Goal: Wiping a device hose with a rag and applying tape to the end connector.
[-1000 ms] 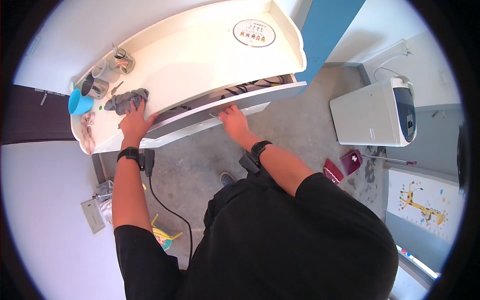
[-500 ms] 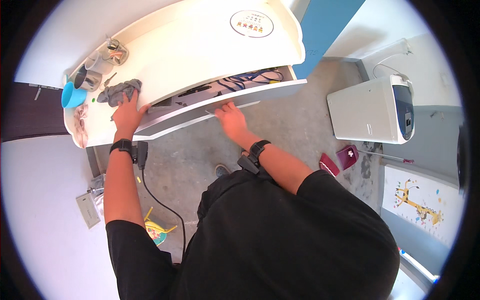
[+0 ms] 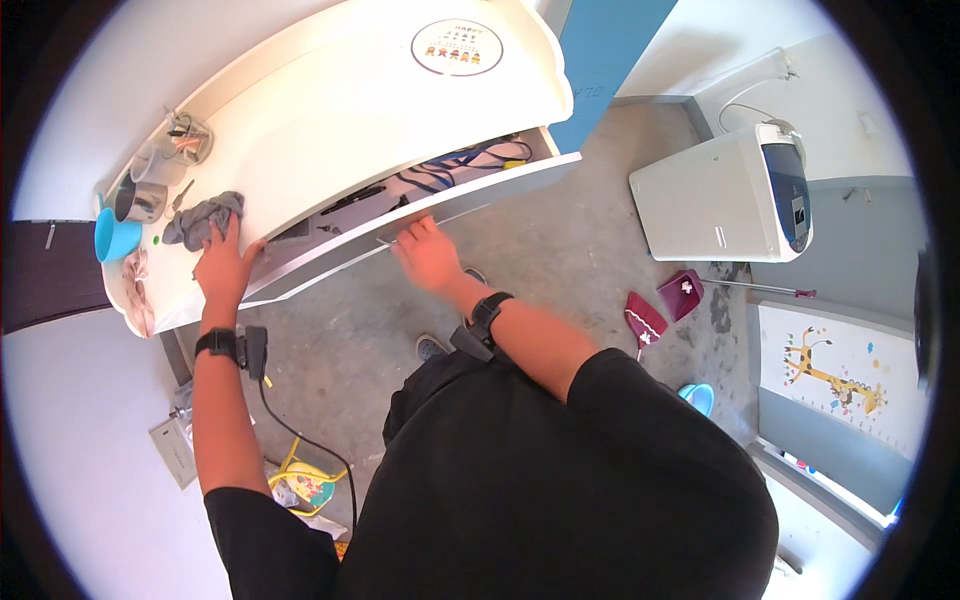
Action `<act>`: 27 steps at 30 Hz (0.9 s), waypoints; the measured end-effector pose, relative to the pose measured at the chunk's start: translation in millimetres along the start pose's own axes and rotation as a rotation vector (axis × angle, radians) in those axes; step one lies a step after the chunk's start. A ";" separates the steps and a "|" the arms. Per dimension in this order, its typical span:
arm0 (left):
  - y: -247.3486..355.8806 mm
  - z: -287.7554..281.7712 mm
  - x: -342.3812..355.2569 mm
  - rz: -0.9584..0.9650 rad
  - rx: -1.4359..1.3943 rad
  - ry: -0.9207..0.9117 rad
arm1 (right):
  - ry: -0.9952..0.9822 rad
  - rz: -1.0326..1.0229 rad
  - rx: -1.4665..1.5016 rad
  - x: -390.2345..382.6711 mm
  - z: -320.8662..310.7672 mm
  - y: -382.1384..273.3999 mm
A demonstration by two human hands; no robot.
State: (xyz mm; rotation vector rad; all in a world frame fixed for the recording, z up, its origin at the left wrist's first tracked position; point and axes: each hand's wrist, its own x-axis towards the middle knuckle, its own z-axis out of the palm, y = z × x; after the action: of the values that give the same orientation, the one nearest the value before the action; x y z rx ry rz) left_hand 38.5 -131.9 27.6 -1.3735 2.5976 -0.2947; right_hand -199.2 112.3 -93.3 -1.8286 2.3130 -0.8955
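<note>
My left hand rests with fingers spread on a crumpled grey cloth at the front left of the white desk top, its thumb by the drawer's left end. My right hand has curled fingers at the slim handle on the front of a pulled-out drawer. Inside lie blue and black cables, dark pen-like items, small dark pieces and a small yellow item. Left of the cloth stand a blue cup, a metal cup, clear containers with small items, and a pink cloth.
A white appliance stands right, with maroon dustpan-like items and a blue basin on the floor. A blue panel stands behind the desk's right end. A yellow stool and a cable lie near my left side.
The drawer is pulled further out, showing more cables and items, with my right hand moving along with it. My left hand stays on the cloth. The whole view has shifted slightly.
</note>
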 end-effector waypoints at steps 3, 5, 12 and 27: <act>-2.5 6.2 -2.7 0.010 0.008 0.056 | 0.154 0.017 0.072 1.7 3.7 -1.5; -2.7 3.3 -1.3 0.026 0.025 0.047 | 0.182 -0.030 0.261 5.5 7.4 5.1; 6.4 -17.1 -4.4 0.105 0.038 -0.031 | 0.291 0.010 0.378 37.5 14.8 14.3; 12.1 -4.1 -0.7 -0.017 0.070 -0.020 | 0.114 0.081 0.095 56.5 25.9 16.7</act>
State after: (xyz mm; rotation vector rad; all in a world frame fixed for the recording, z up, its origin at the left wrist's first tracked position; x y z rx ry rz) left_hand 28.2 -124.3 28.5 -1.3680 2.5357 -0.3697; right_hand -220.3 52.8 -105.7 -1.6760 2.3455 -1.1050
